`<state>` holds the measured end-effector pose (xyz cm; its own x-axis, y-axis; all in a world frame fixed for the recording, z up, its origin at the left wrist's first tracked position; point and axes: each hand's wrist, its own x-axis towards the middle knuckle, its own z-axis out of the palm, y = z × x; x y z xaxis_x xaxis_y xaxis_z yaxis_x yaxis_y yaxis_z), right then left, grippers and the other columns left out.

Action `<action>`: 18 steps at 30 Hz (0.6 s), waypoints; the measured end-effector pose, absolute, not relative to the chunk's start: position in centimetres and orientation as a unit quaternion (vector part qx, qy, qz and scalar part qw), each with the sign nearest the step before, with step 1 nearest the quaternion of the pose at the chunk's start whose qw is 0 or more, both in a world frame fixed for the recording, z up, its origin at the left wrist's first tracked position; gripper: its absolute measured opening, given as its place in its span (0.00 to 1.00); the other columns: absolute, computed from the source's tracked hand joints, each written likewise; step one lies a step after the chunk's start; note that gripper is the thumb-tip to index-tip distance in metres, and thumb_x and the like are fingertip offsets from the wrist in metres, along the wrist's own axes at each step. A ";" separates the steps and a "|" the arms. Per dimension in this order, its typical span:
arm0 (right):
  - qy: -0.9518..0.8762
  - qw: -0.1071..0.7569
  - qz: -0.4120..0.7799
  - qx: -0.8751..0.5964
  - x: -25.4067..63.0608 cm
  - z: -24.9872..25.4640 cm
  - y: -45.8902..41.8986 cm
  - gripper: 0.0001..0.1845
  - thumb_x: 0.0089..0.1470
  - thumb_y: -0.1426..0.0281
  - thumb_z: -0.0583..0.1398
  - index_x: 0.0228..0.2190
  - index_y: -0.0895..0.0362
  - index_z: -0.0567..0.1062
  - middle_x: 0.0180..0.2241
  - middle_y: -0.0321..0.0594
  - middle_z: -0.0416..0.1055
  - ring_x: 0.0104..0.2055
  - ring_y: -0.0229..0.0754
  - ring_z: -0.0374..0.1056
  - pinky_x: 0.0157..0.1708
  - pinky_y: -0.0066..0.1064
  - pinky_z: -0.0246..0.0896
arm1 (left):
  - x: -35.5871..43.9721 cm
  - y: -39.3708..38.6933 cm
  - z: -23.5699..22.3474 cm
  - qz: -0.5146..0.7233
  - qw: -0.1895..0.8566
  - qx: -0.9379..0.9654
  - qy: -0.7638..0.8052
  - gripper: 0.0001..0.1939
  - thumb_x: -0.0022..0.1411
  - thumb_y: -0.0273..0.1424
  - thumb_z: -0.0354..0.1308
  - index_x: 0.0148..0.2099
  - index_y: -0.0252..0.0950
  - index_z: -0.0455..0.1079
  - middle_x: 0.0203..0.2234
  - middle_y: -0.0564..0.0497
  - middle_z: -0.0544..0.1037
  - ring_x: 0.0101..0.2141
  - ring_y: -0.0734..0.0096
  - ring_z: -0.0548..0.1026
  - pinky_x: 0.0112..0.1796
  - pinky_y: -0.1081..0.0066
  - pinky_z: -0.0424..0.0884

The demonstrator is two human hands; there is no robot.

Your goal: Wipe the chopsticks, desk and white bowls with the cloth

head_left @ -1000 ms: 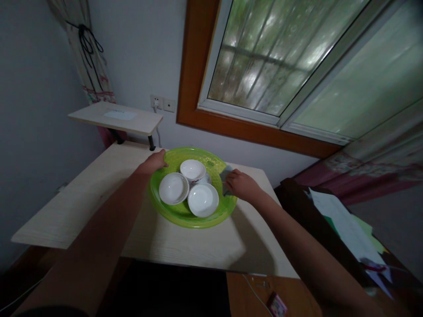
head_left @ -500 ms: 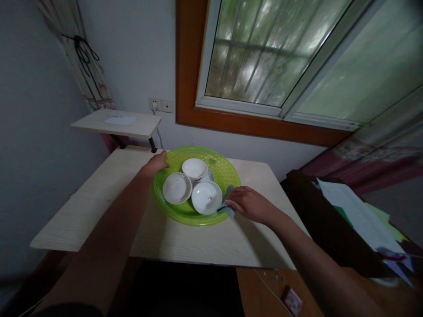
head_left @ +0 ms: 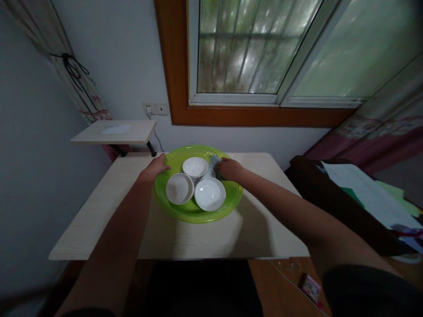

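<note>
A round green basin rests on the pale wooden desk. Inside it white bowls sit close together: a back bowl, a left bowl and a right bowl. Another white piece between them is partly hidden. My left hand grips the basin's left rim, thumb over the edge. My right hand is closed on a grey-green cloth inside the basin, at its right side, just behind the right bowl.
A small raised shelf with a paper label stands at the desk's back left. A wall socket with a plugged cable is behind it. Right of the desk, papers lie on a dark brown surface. A small box is on the floor.
My right hand has moved the cloth from the basin's right front rim inward and back, behind the right bowl. My left hand keeps its hold. The camera view has shifted slightly.
</note>
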<state>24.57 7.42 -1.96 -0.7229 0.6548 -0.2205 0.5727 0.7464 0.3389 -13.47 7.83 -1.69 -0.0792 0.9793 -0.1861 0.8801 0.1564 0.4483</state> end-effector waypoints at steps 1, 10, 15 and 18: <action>0.920 0.161 0.128 0.334 24.0 -1.9 7.9 0.19 0.67 0.79 0.60 0.51 0.56 0.88 0.62 0.48 0.83 0.69 0.52 0.75 0.73 0.46 0.61 | -13.5 7.9 -1.8 0.110 0.224 0.642 0.725 0.27 0.66 0.32 0.74 0.63 0.40 0.70 0.52 0.41 0.86 0.48 0.54 0.86 0.43 0.69 0.78; 0.916 0.103 0.166 0.352 25.9 -0.9 8.1 0.23 0.71 0.78 0.57 0.60 0.56 0.83 0.72 0.46 0.73 0.77 0.49 0.65 0.78 0.52 0.53 | -13.9 8.5 -2.5 0.100 0.209 0.645 0.728 0.29 0.66 0.32 0.74 0.66 0.41 0.69 0.57 0.39 0.85 0.53 0.52 0.86 0.46 0.68 0.79; 0.910 0.073 0.165 0.375 29.4 0.1 4.2 0.14 0.75 0.70 0.60 0.46 0.55 0.88 0.67 0.47 0.79 0.74 0.56 0.69 0.73 0.51 0.62 | -13.7 8.2 -2.1 0.105 0.214 0.647 0.724 0.31 0.67 0.31 0.73 0.68 0.40 0.69 0.57 0.38 0.85 0.52 0.52 0.86 0.44 0.68 0.79; 0.907 0.012 0.135 0.398 30.7 0.8 1.5 0.16 0.77 0.68 0.59 0.49 0.55 0.88 0.61 0.48 0.83 0.66 0.57 0.76 0.71 0.52 0.65 | -13.5 8.0 -1.9 0.105 0.207 0.641 0.732 0.32 0.67 0.32 0.73 0.69 0.39 0.69 0.59 0.36 0.85 0.54 0.51 0.86 0.46 0.68 0.78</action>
<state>30.69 1.55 0.83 -0.6835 0.7248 0.0860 0.7184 0.6473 0.2548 -13.48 7.97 -1.95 -0.0938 0.9813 -0.1682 0.8942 0.1573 0.4191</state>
